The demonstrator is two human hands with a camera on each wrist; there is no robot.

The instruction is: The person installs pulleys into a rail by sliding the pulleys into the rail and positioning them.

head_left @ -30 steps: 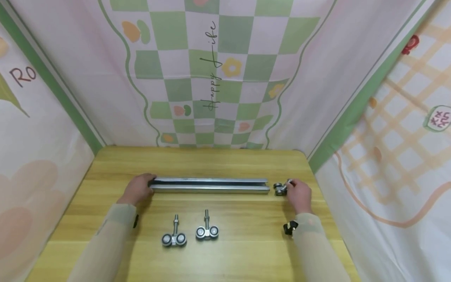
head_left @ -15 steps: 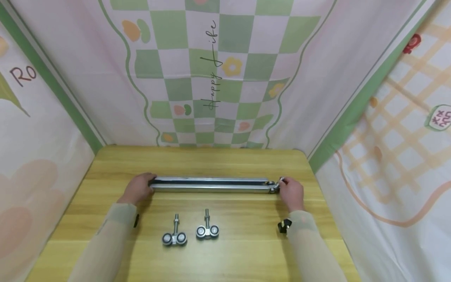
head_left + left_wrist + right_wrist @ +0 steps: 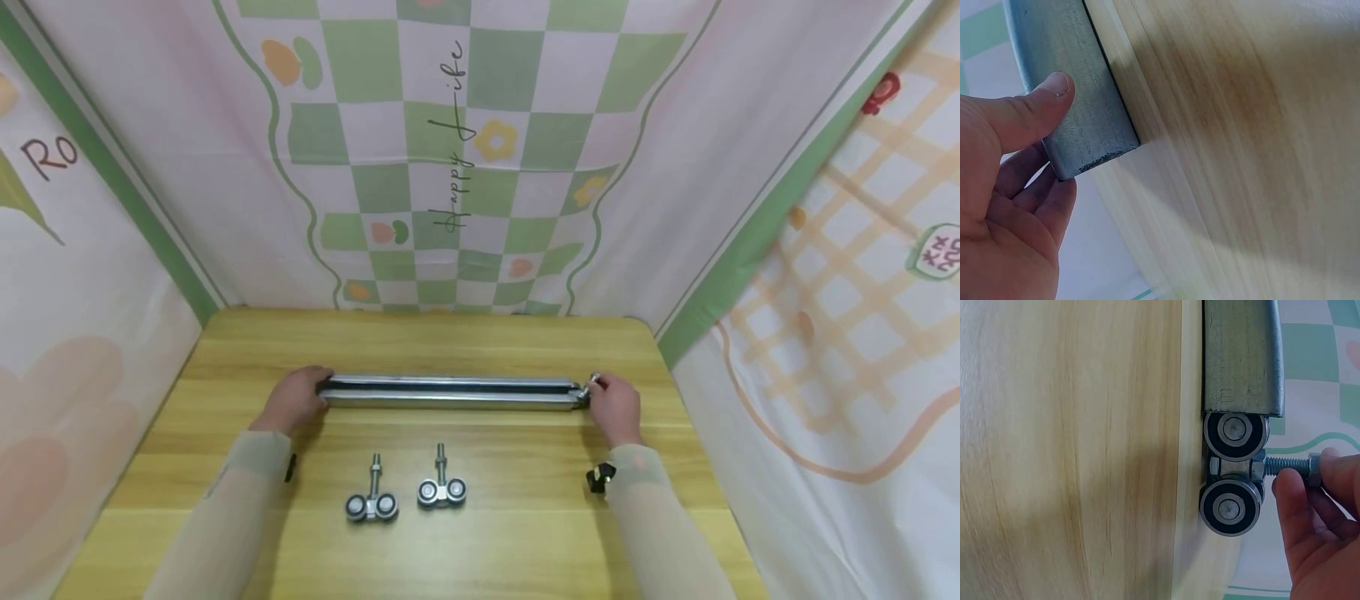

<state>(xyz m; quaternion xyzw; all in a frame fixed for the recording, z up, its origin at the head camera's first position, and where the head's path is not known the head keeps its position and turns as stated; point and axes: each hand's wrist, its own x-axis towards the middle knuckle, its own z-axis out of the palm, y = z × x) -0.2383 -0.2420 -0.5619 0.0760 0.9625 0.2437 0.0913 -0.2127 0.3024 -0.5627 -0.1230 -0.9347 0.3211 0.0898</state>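
A long metal channel rail (image 3: pixel 450 402) lies across the table, slot facing up. My left hand (image 3: pixel 294 400) grips its left end, thumb on the near side wall and fingers behind, as the left wrist view shows on the rail (image 3: pixel 1088 94). At the other end my right hand (image 3: pixel 617 408) pinches the bolt (image 3: pixel 1288 465) of a roller trolley. In the right wrist view, the trolley's upper wheel (image 3: pixel 1235 431) sits right at the rail's end, its top edge hidden by the rail wall. The lower wheel (image 3: pixel 1230 507) is outside the rail.
Two more roller trolleys, a left one (image 3: pixel 372 504) and a right one (image 3: pixel 442 492), lie on the wooden table (image 3: pixel 510 550) in front of the rail, bolts pointing away. A patterned cloth (image 3: pixel 435 167) hangs behind the table's far edge, with others at both sides.
My right hand has moved left, bringing the trolley from beside the rail to its right end, where its wheels now partly enter. My left hand has stayed on the rail's left end.
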